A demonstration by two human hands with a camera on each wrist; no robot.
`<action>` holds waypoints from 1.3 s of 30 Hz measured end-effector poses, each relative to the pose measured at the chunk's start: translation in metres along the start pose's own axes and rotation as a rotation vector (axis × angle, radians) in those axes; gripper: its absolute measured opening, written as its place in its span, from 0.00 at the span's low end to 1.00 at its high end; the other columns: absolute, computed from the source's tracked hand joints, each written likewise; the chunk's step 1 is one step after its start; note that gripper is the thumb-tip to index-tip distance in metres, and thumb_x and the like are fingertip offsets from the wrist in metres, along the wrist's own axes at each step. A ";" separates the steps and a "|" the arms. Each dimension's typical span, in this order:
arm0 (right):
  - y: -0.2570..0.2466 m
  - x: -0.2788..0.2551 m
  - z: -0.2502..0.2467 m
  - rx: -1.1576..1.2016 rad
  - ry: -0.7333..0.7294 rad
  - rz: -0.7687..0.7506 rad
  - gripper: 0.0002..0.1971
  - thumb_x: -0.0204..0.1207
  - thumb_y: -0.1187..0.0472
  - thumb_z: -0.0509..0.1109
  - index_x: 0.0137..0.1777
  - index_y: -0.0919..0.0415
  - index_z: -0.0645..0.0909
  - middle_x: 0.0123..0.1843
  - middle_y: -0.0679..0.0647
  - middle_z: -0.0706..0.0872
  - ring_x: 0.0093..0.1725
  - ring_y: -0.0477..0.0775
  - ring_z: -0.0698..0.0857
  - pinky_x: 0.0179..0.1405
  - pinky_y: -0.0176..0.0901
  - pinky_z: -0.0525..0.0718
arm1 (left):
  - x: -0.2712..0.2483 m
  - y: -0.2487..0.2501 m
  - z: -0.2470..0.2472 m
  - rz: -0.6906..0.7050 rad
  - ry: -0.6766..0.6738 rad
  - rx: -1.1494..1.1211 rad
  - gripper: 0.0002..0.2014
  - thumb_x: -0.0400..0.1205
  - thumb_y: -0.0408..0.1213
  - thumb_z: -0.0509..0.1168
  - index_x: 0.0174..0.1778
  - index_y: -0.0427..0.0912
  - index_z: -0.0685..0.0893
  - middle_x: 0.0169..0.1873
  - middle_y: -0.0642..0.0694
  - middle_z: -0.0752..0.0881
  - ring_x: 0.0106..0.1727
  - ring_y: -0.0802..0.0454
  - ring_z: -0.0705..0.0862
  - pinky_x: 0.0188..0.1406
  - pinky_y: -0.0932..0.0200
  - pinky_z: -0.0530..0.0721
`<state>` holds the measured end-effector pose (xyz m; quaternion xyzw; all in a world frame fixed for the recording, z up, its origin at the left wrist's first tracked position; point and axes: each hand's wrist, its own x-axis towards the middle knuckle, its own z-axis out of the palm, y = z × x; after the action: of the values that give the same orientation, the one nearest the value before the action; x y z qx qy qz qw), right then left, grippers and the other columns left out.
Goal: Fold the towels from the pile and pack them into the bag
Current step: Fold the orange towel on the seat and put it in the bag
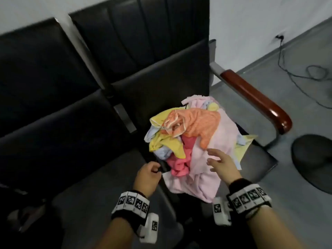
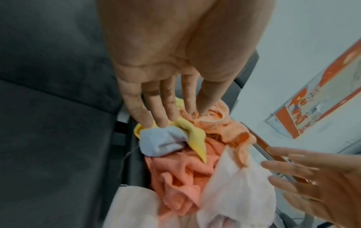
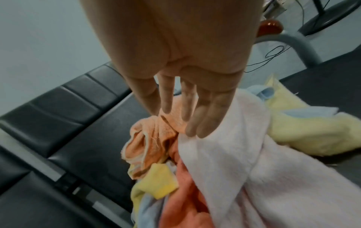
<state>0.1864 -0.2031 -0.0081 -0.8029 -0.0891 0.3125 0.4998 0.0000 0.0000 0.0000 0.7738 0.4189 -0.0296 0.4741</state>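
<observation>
A loose pile of towels [image 1: 194, 141] lies on a black seat [image 1: 136, 97]. An orange towel [image 1: 197, 123] is on top, with a yellow one [image 1: 167, 144], a light blue one [image 1: 161, 152], a coral pink one [image 1: 179, 164] and a large pale pink one [image 1: 203, 169]. My left hand [image 1: 154, 169] hovers at the pile's near left edge, fingers [image 2: 156, 111] extended over the blue and yellow towels, holding nothing. Spread open, my right hand [image 1: 215, 159] hangs just above the pale pink towel [image 3: 234, 146]. I cannot make out a bag.
A red-brown wooden armrest [image 1: 255, 97] on a grey metal frame borders the seat on the right. Beyond it, a round black stand base [image 1: 312, 159] and a loose cable [image 1: 296, 72] are on the grey floor. More black seats [image 1: 53, 132] extend to the left.
</observation>
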 end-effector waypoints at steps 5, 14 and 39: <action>0.025 0.038 0.014 -0.162 0.000 -0.210 0.29 0.79 0.70 0.69 0.75 0.43 0.75 0.81 0.54 0.64 0.65 0.44 0.79 0.63 0.34 0.76 | 0.050 0.014 0.055 0.152 -0.082 -0.032 0.24 0.81 0.27 0.68 0.74 0.47 0.80 0.65 0.46 0.78 0.60 0.49 0.84 0.66 0.52 0.82; 0.046 0.067 0.025 -0.264 0.122 -0.441 0.26 0.78 0.71 0.67 0.77 0.59 0.76 0.69 0.53 0.78 0.59 0.52 0.82 0.64 0.42 0.80 | 0.083 0.005 0.093 0.257 0.020 0.082 0.24 0.83 0.31 0.67 0.77 0.43 0.78 0.64 0.52 0.75 0.58 0.55 0.80 0.68 0.59 0.78; 0.001 -0.233 0.094 -0.026 -0.349 -1.071 0.16 0.72 0.62 0.79 0.59 0.49 0.87 0.52 0.47 0.81 0.53 0.40 0.81 0.51 0.27 0.77 | -0.260 -0.054 0.006 0.641 0.590 -0.095 0.06 0.84 0.34 0.70 0.45 0.37 0.88 0.42 0.46 0.88 0.46 0.56 0.86 0.47 0.58 0.84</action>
<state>-0.0538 -0.2397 0.0582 -0.5879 -0.5696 0.1421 0.5565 -0.2030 -0.1549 0.0738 0.8174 0.2761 0.3606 0.3544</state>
